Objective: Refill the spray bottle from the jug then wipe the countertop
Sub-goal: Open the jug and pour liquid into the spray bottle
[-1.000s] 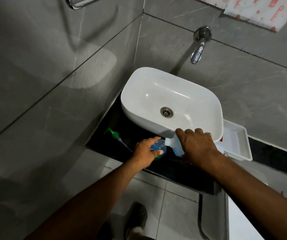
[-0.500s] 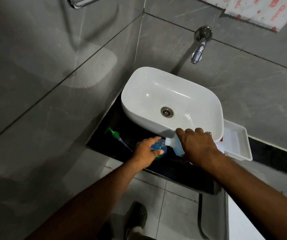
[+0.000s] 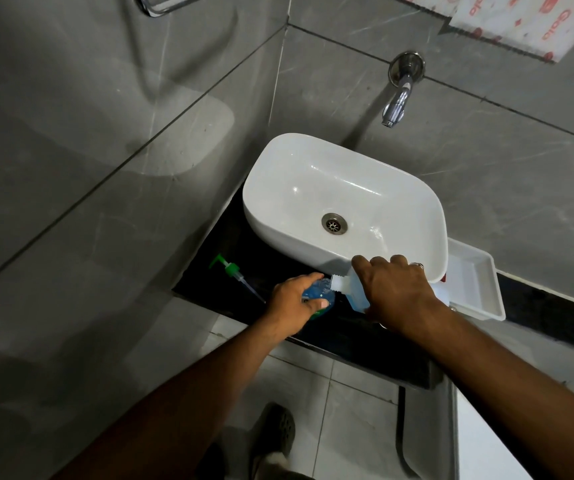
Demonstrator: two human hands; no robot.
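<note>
My left hand (image 3: 294, 299) grips the clear spray bottle (image 3: 320, 295), which holds blue liquid and stands on the black countertop (image 3: 347, 337) in front of the basin. My right hand (image 3: 396, 289) holds the white translucent jug (image 3: 349, 295) tilted to the left, its threaded neck at the bottle's open mouth. Most of the jug is hidden under my right hand. The bottle's green pump head (image 3: 231, 270) with its tube lies on the countertop to the left.
A white basin (image 3: 344, 206) sits on the countertop under a chrome wall tap (image 3: 398, 95). A white tray (image 3: 474, 282) lies to the right of the basin. Grey tiled walls close in the left and back. Below the counter's edge the floor and a shoe show.
</note>
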